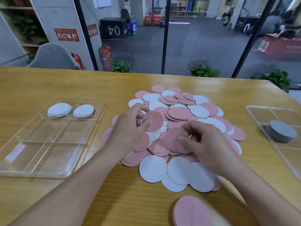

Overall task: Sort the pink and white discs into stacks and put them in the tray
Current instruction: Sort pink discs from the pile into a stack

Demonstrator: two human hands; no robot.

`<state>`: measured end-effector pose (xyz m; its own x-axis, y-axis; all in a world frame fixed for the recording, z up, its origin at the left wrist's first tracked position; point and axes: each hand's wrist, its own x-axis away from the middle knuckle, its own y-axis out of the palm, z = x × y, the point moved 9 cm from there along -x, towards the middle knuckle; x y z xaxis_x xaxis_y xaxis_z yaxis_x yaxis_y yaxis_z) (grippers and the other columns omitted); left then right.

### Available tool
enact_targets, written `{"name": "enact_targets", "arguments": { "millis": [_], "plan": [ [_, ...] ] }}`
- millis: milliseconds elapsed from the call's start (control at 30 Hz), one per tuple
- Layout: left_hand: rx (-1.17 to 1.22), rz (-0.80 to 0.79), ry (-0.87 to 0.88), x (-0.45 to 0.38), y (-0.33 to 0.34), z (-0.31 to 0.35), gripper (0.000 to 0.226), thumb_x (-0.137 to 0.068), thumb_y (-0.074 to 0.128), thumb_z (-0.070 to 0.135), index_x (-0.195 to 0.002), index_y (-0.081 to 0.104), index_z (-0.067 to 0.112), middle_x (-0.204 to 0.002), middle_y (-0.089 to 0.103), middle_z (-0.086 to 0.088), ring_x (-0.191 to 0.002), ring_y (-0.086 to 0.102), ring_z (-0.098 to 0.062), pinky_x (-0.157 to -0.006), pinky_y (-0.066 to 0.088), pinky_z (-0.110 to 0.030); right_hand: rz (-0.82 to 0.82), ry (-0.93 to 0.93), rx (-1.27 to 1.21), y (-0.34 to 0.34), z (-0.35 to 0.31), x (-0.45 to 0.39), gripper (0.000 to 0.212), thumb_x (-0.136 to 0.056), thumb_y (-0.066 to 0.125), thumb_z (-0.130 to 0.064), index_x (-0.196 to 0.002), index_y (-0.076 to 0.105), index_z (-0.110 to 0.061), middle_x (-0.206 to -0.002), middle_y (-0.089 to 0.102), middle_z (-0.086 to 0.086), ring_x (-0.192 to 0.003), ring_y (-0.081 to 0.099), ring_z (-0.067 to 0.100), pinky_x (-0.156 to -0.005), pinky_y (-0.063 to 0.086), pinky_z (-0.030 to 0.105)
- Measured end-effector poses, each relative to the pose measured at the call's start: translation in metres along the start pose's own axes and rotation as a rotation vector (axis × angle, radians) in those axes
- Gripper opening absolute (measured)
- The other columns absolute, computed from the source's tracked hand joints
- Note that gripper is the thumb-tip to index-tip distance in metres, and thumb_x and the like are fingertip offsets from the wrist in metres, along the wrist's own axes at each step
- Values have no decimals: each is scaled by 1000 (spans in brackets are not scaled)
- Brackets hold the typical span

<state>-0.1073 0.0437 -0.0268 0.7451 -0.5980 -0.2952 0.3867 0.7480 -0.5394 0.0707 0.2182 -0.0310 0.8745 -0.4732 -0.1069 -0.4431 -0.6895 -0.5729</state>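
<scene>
A loose pile of pink and white discs point(179, 111) covers the middle of the wooden table. My left hand point(128, 129) pinches a pink disc point(153, 121) tilted above the pile's left side. My right hand point(208, 144) pinches another pink disc point(174, 139) lying on the pile's near middle. A stack of pink discs point(190, 211) sits near the table's front edge. The clear tray point(32, 160) on the left holds two white stacks point(59, 110) point(83, 111) in its far compartments.
A second clear tray point(260, 111) at the right edge holds a grey stack point(282, 132). Bare table point(48, 82) lies behind the left tray. A grey chair point(53, 54) and glass wall stand beyond the far edge.
</scene>
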Motion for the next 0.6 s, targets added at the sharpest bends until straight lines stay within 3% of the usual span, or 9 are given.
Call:
{"name": "enact_targets", "arguments": {
  "millis": [67,133,167,233,333,400,500,600],
  "plan": [
    [90,16,21,4,-7,1,9,-104,73,17,-101,74,25,-89,74,2,-81,63,-17,-67,45,-16,58,-50,-17,-14,-2,4,14,-98,78,-19,-92,78,-32,-73,53,-4,-62,50,20,-58,54,43],
    [129,3,29,9,-9,1,12,-105,72,17,-94,74,18,-87,73,0,-81,64,-22,-68,45,-21,107,-88,-27,-31,-5,8,17,-96,81,-21,-87,81,-35,-76,52,-6,-63,44,8,-57,45,25],
    [138,-14,28,11,-8,2,13,-105,72,18,-92,74,17,-86,72,-1,-82,63,-24,-69,45,-26,106,-100,-19,-36,-7,10,15,-97,80,-23,-88,82,-34,-73,51,-3,-62,41,8,-57,39,23],
    [167,-48,24,16,-5,5,15,-105,72,17,-90,76,16,-85,70,-5,-84,61,-28,-71,45,-28,64,-113,-22,-40,-7,11,13,-102,73,-27,-93,82,-29,-65,48,4,-60,39,16,-57,35,31],
    [239,-89,12,22,3,11,16,-104,73,14,-90,78,17,-85,70,-9,-80,60,-27,-67,46,-16,24,-169,-97,-37,-12,15,23,-108,63,-28,-97,81,-18,-73,67,3,-64,59,27,-61,51,40],
    [259,-133,9,24,12,15,19,-107,69,15,-91,78,18,-79,65,-10,-68,55,-22,-64,44,-24,29,-179,-144,-33,-17,18,23,-107,65,-28,-94,79,-16,-76,69,4,-65,62,27,-60,55,46],
    [237,-202,13,27,26,19,23,-111,62,17,-95,77,21,-69,57,-2,-65,48,-16,-63,40,-33,28,-178,-188,-25,-14,19,11,-96,79,-12,-95,77,-23,-72,64,-4,-66,61,19,-58,54,34],
    [186,-234,67,31,36,30,22,-112,60,18,-100,78,24,-82,67,-4,-75,58,-27,-67,46,-40,7,-208,-80,-18,-9,16,43,-93,82,-13,-125,66,-36,-82,63,-11,-75,60,26,-70,56,42]
  ]
}}
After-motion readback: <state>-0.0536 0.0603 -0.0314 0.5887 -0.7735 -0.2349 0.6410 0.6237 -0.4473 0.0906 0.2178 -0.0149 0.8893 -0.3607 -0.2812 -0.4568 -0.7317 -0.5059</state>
